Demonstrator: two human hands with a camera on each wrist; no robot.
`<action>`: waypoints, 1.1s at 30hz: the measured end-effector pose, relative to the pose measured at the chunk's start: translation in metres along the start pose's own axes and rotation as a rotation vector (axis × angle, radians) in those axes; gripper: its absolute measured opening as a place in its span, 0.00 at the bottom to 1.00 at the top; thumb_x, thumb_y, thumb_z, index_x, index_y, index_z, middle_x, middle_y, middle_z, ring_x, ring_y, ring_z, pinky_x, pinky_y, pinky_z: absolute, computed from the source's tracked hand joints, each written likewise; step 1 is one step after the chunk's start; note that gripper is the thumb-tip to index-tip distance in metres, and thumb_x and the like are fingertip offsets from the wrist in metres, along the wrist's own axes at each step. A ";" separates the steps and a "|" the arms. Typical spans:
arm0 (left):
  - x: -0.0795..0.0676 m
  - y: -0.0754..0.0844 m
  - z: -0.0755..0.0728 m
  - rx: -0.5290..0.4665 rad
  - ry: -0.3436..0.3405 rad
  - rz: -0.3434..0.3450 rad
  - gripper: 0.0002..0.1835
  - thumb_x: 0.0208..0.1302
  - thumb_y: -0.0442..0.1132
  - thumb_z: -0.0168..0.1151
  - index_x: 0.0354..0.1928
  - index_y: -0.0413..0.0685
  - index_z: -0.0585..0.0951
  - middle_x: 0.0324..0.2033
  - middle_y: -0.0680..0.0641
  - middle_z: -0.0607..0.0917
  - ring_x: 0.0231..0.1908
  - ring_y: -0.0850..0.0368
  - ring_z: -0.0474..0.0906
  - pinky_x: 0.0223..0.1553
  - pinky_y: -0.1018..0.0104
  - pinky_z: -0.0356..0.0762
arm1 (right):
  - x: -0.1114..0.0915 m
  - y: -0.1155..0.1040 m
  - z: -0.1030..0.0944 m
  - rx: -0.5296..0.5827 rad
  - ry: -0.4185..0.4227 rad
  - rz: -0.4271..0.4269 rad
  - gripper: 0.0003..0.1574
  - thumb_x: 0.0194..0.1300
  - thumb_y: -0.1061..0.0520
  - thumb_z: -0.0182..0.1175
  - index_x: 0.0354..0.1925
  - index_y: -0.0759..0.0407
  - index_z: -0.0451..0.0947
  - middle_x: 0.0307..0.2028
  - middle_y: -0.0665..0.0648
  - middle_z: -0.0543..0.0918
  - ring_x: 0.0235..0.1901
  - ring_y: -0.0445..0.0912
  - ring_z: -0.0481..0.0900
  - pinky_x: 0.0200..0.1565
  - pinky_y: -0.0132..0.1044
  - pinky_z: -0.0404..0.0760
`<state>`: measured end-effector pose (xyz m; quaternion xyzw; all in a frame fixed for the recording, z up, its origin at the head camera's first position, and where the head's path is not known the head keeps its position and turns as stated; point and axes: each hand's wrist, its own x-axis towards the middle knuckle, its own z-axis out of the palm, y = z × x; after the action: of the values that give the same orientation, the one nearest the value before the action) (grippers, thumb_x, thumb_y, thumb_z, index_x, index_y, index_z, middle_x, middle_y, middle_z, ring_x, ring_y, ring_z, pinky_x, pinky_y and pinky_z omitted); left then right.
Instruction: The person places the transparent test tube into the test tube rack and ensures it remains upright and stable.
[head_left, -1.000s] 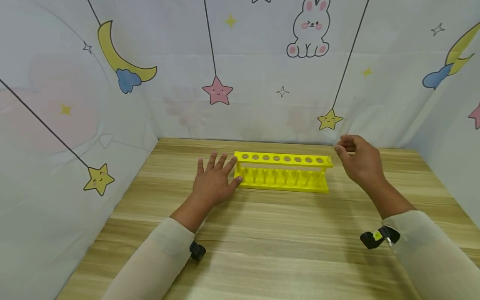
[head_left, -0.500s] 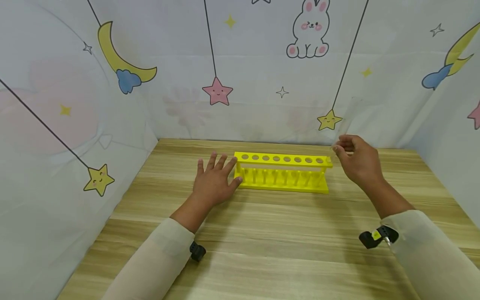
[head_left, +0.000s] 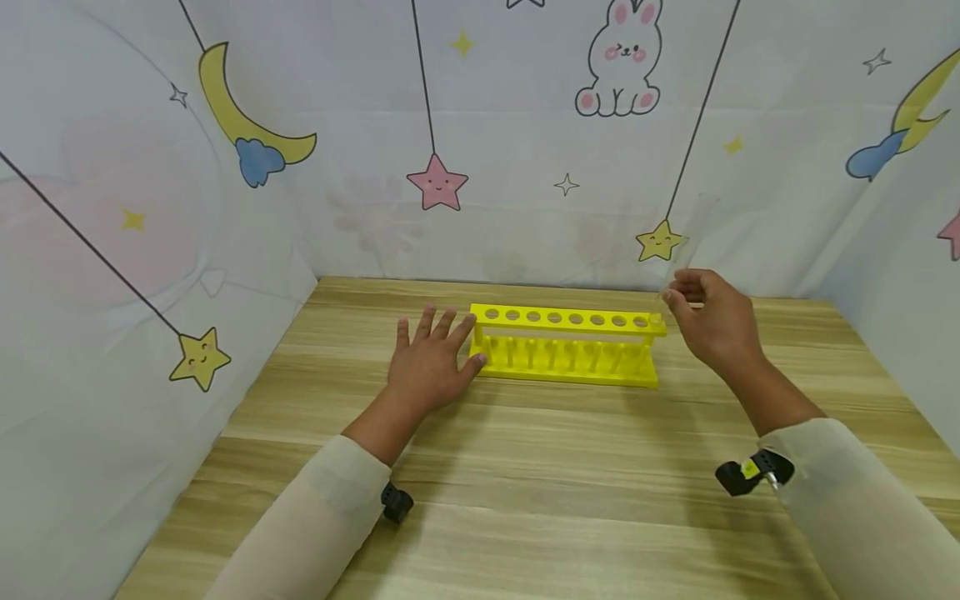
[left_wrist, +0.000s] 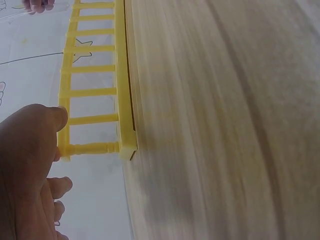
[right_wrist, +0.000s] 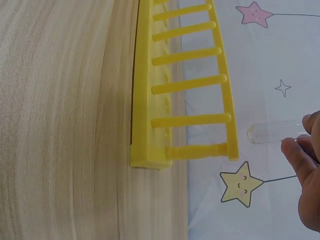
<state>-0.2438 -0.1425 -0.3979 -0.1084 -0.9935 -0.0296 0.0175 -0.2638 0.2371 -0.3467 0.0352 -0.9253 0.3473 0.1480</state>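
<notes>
A yellow test tube rack (head_left: 566, 379) stands on the table, its row of holes facing up. My left hand (head_left: 427, 367) lies with fingers spread at the rack's left end. Its index fingertip is right at the top plate's corner, and the thumb overlaps the rack in the left wrist view. Between thumb and fingers my right hand (head_left: 720, 325) pinches a clear glass test tube (right_wrist: 272, 132) off the rack's right end. The tube leans, its rounded bottom down to the left, overlapping the top plate's right end in the head view. No tube shows in the rack's holes.
The wood-grain table (head_left: 517, 500) reaches back to a white cloth wall (head_left: 510, 242) printed with stars, moons and a rabbit. More cloth closes off both sides. A small black camera (head_left: 753, 473) sits on the right wrist, another black camera (head_left: 396, 503) on the left.
My right hand has shifted slightly left, bringing the tube's bottom over the right end of the rack in the head view. The left hand and the rack stay put.
</notes>
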 end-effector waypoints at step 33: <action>0.000 0.001 0.000 -0.003 0.015 0.000 0.39 0.76 0.69 0.42 0.82 0.66 0.53 0.80 0.46 0.55 0.80 0.42 0.38 0.73 0.33 0.36 | 0.002 -0.009 0.010 0.009 -0.008 -0.010 0.32 0.79 0.47 0.56 0.70 0.66 0.68 0.60 0.68 0.79 0.58 0.64 0.78 0.54 0.57 0.81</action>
<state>-0.2432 -0.1416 -0.3984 -0.1083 -0.9933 -0.0318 0.0250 -0.2670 0.2240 -0.3480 0.0420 -0.9242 0.3504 0.1462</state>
